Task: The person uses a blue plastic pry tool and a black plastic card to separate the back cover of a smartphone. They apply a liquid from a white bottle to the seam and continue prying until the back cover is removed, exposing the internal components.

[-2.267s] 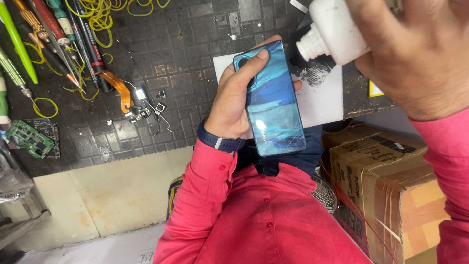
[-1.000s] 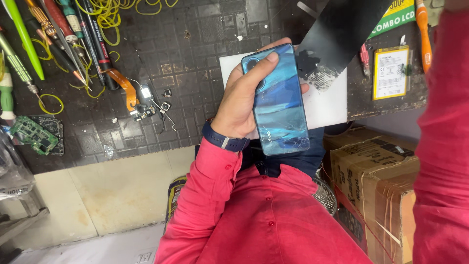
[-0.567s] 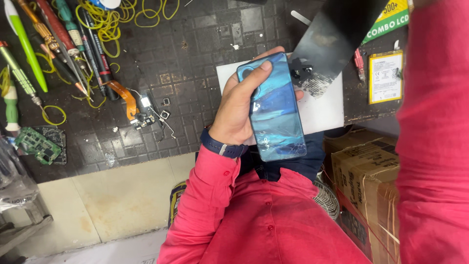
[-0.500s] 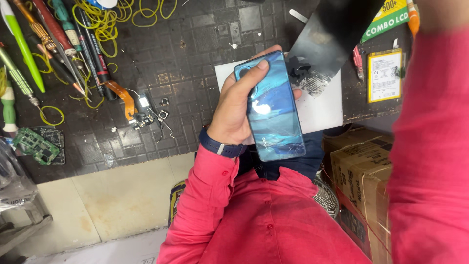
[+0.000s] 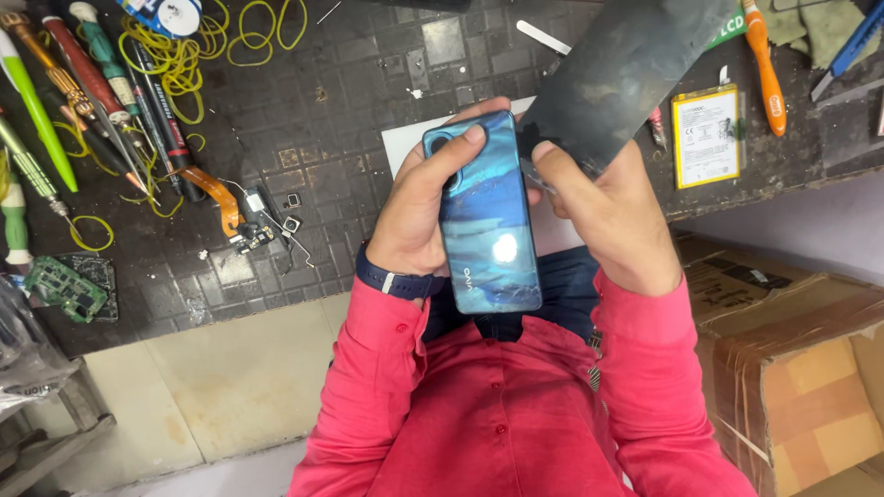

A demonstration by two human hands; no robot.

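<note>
The phone [image 5: 488, 216] sat between both hands, above the lap. Tools [image 5: 83, 92] lay left on the bench [image 5: 368, 83], a battery [image 5: 706, 136] right, a box [image 5: 792, 359] below.

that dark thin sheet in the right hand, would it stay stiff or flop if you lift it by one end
The dark thin sheet is pinched at its lower end by the right hand and stands out flat, so it probably holds its shape, perhaps flexing a little. It looks very thin, so likely light. Its smudged, glossy surface may be slippery, so a firm grip seems wise.
</note>
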